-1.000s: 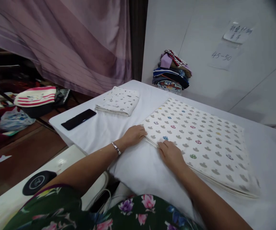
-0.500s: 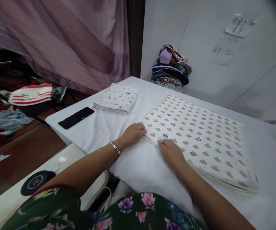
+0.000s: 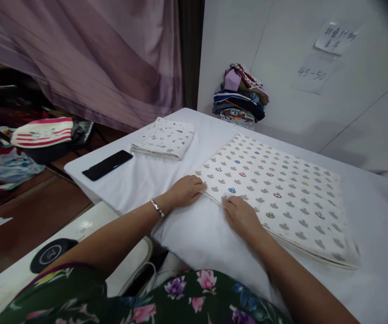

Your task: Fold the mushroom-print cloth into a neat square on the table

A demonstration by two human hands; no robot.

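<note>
A white cloth (image 3: 281, 189) with grey shapes and small coloured motifs lies folded in layers on the table. My left hand (image 3: 186, 191), below a silver bracelet, pinches its near left corner, with the fingertips on top. Farther right along the same front edge, my right hand (image 3: 243, 214) is closed on the cloth, its thumb partly hidden. A smaller folded white cloth (image 3: 167, 137) with tiny dark prints rests beyond my left hand, apart from it.
On the white-covered table (image 3: 187, 234), a black phone (image 3: 108, 164) lies at the left. A pile of folded clothes (image 3: 241, 96) stands against the wall behind. A round black object (image 3: 52, 255) sits on a cream surface at lower left. A pink curtain (image 3: 113, 58) hangs at the back.
My left hand and forearm have shifted very slightly left at the cloth's corner. The right hand stays in place, and the cloth's right side appears drawn in slightly.
</note>
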